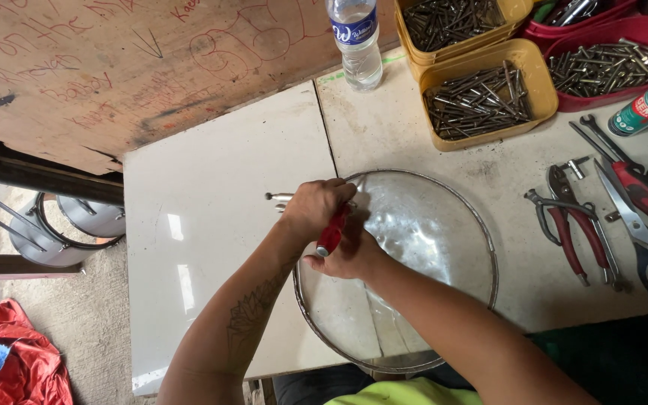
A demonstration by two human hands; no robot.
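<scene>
Left of the work, bare white tabletop [211, 247] gives open room up to its left edge. Left hand [313, 210] clenched round a red-handled tool [332, 231], its metal tip pointing left; a slip would likely gouge the tile. Right hand [350, 255] cups underneath, fingers hidden, cannot tell. Clear round lid [429, 225] overhangs the near edge and could tip. Pliers [575, 229] crowd the right.

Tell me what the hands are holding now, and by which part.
The left hand grips a tool by its red handle. The right hand rests at the rim of the round clear drum head; its grip is hidden.
</scene>
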